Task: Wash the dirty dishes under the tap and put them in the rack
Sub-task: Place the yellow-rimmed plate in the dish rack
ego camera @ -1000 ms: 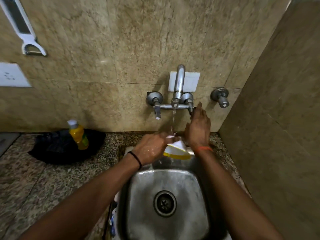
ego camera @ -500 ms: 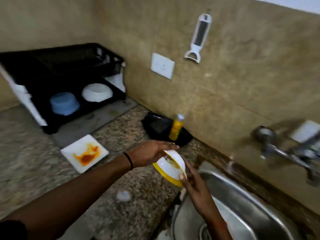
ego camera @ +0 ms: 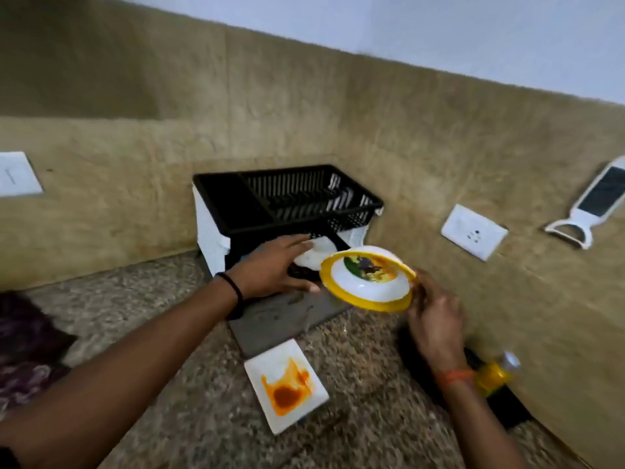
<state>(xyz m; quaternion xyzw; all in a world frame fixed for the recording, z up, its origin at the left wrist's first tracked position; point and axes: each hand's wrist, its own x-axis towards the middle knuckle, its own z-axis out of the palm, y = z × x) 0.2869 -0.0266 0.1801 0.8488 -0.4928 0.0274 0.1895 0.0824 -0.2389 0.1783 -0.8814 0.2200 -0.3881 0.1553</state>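
Note:
A black two-tier dish rack stands in the corner on the granite counter. My right hand holds a white bowl with a yellow rim by its right edge, upside down, in front of the rack's lower tier; a coloured picture shows on its base. My left hand stretches flat towards the lower tier, its fingers over a white dish there. A square white plate smeared with orange sauce lies on the counter in front of the rack.
A grey drip tray lies under the rack. A yellow bottle stands on a black cloth by the wall at right. A wall socket and a hanging peeler are on the tiled wall. Dark cloth lies at far left.
The view has swung left from the sink to the rack. The bowl has passed from my left hand to my right and now hangs before the rack; my left hand reaches into the lower tier.

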